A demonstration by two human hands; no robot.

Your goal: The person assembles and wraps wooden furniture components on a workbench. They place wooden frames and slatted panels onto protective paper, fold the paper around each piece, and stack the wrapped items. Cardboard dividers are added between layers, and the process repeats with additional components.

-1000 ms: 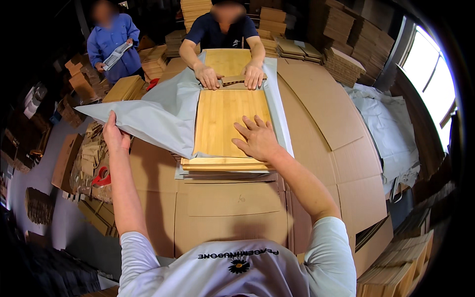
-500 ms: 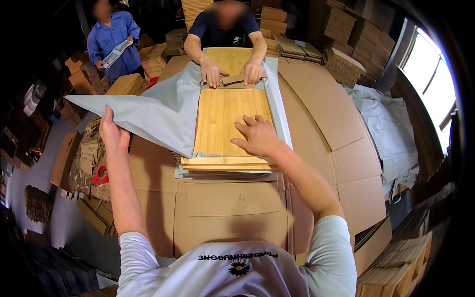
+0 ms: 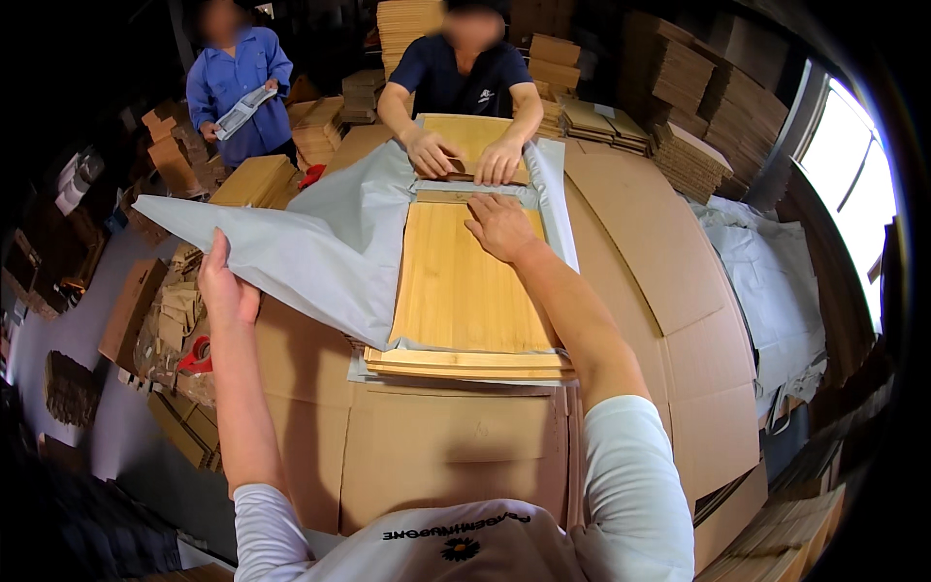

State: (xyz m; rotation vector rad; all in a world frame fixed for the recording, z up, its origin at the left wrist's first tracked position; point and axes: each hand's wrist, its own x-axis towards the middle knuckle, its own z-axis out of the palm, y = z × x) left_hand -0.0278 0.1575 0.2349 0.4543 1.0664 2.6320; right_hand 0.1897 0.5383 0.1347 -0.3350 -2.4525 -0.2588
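Note:
A stack of light wooden boards lies on a cardboard-covered table in front of me. Grey wrapping paper lies under the top board and spreads out to the left. My left hand grips the paper's left edge and holds it lifted. My right hand rests flat, fingers spread, on the far end of the top board. Across the table a person in a dark shirt presses both hands on another board.
Flattened cardboard sheets cover the table to the right, with crumpled grey paper beyond. Stacks of boxes stand at the back. A second person in blue stands far left. A red tape dispenser sits lower left.
My right hand has slid from the middle of the top board to its far end. My left hand has kept hold of the paper's edge and moved little.

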